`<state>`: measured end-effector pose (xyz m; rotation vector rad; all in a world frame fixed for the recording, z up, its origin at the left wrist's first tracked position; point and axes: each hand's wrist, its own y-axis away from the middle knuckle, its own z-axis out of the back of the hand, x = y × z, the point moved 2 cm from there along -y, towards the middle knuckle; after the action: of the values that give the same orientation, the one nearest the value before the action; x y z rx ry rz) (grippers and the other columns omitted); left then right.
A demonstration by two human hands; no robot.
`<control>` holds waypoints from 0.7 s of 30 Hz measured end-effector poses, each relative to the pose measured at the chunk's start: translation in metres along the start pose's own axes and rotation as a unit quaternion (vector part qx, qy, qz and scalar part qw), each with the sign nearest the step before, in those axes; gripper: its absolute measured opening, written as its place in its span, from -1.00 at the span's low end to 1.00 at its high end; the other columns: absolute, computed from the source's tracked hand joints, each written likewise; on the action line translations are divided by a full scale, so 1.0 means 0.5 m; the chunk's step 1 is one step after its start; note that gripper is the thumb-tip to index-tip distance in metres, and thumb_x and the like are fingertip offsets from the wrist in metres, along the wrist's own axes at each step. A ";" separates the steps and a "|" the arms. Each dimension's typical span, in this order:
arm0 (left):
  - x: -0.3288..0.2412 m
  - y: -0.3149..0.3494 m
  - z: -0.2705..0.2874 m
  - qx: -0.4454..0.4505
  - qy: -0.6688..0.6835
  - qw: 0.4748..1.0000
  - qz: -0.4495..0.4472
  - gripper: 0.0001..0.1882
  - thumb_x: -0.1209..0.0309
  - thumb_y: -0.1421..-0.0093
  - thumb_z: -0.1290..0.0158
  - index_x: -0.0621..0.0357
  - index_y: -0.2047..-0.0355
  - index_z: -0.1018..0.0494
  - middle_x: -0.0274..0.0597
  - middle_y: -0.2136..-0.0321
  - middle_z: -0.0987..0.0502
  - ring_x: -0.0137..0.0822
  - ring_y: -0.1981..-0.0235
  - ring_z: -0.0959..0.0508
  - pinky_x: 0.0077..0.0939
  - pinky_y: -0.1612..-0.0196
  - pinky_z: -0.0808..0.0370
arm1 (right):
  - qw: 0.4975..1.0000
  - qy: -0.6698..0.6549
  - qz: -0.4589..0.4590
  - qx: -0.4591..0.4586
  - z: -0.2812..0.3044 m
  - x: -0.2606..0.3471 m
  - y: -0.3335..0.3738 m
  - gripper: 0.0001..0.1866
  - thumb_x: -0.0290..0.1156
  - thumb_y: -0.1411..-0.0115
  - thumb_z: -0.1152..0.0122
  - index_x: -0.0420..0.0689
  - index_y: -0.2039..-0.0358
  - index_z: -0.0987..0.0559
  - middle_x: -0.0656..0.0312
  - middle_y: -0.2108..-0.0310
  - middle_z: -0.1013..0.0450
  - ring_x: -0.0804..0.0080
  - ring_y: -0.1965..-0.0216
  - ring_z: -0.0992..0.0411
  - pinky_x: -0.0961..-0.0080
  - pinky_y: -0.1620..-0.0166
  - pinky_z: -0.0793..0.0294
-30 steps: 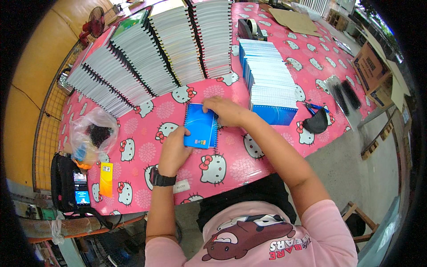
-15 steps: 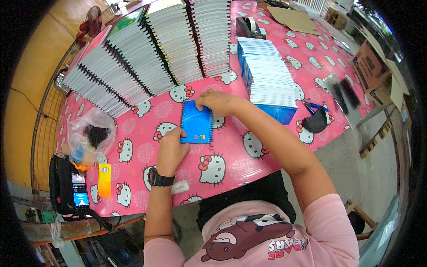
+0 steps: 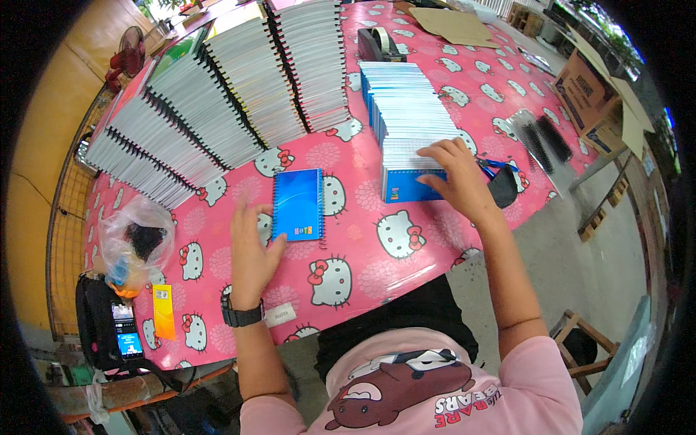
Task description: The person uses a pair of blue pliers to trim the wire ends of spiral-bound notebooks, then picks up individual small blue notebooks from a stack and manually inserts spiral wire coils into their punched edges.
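Observation:
A small blue notebook [image 3: 297, 205] lies flat on the pink patterned tablecloth [image 3: 355, 250], with dark coils along both long sides; a wire end sticks out below its lower right corner. Beside its left edge is my left hand [image 3: 255, 250], fingers spread, the thumb at the lower left corner. My right hand [image 3: 460, 180] is at the near end of a long row of blue-covered notebooks [image 3: 409, 109]. Its thumb and fingers are apart, around the edge of the nearest notebook; whether they touch it I cannot tell.
Tall rows of black-coiled books [image 3: 239, 80] fill the back left. A tape dispenser [image 3: 380, 47], blue-handled pliers [image 3: 500, 168], black coils [image 3: 547, 141] and a carton [image 3: 587, 94] are to the right. At left lie a plastic bag [image 3: 138, 235], a yellow card [image 3: 164, 312] and a phone [image 3: 127, 330].
My right hand has left the blue notebook and moved right to the row. My left hand's fingers have spread beside the notebook. The whole view has shifted slightly.

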<state>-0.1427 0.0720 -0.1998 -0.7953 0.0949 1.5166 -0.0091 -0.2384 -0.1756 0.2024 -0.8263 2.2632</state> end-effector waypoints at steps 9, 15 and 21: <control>-0.202 -0.096 -0.126 -0.072 0.153 0.973 -0.157 -0.48 0.55 0.13 -0.19 0.17 0.09 -0.36 -0.02 -0.02 -0.37 -0.08 -0.07 -0.35 -0.27 -0.12 -0.26 | 0.995 0.072 0.005 -0.068 -0.020 -0.060 0.043 -0.69 -0.47 0.16 -0.32 -0.03 0.32 -0.53 0.33 0.35 -0.44 0.33 0.19 -0.35 0.37 0.17 -0.26; -0.171 -0.098 -0.215 0.000 0.206 0.974 -0.097 -0.37 0.55 0.15 -0.23 0.18 0.00 -0.31 -0.06 0.03 -0.40 -0.13 -0.03 -0.38 -0.29 -0.07 -0.31 | 0.991 0.087 0.025 -0.095 -0.014 -0.037 0.031 -0.67 -0.53 0.21 -0.33 -0.09 0.34 -0.52 0.27 0.38 -0.46 0.25 0.26 -0.36 0.33 0.17 -0.31; -0.154 -0.098 -0.229 0.006 0.279 0.960 -0.027 -0.35 0.55 0.16 -0.25 0.20 -0.02 -0.31 -0.08 0.04 -0.42 -0.20 0.01 -0.42 -0.34 -0.03 -0.35 | 0.992 0.062 0.005 -0.112 -0.017 -0.054 0.035 -0.74 -0.56 0.17 -0.24 -0.07 0.38 -0.50 0.25 0.43 -0.42 0.29 0.28 -0.35 0.35 0.21 -0.26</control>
<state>-0.0589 -0.0451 -0.2255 -1.1886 0.4976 1.2012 -0.0001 -0.2585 -0.2008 -0.0448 -1.0065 2.1467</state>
